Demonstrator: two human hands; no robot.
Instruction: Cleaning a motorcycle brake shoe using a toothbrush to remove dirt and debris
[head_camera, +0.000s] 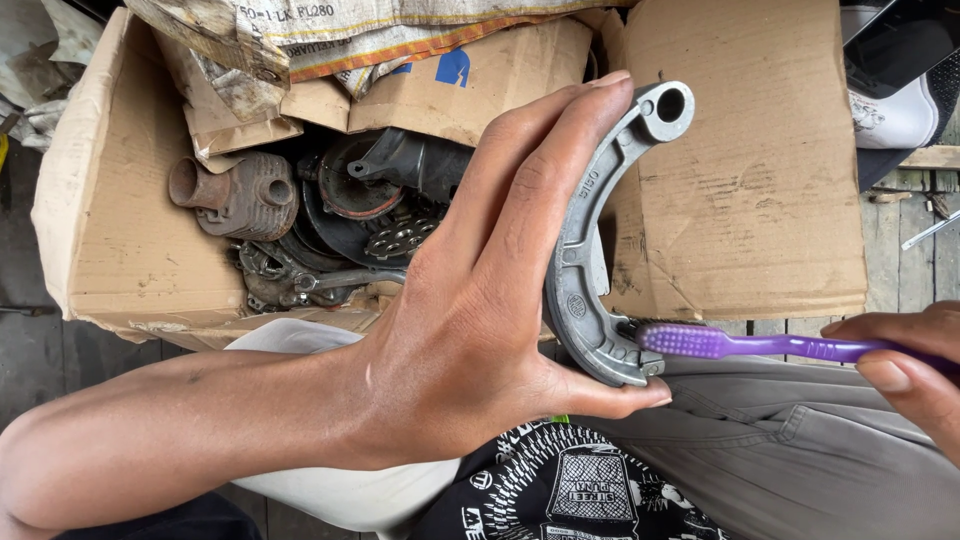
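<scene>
My left hand (490, 270) grips a curved grey metal brake shoe (585, 270), fingers along its outer arc and thumb under its lower end. The shoe stands roughly upright, its eyelet end at the top right. My right hand (905, 365) comes in from the right edge and holds a purple toothbrush (760, 346) by its handle. The brush head lies against the lower end of the shoe, near my left thumb.
An open cardboard box (110, 230) behind my hands holds rusty engine parts (290, 215) and woven sacking. Its right flap (760, 180) lies flat. Grey trousers (800, 450) and a black printed cloth (570, 490) are below. Wooden planks (915, 250) show at the right.
</scene>
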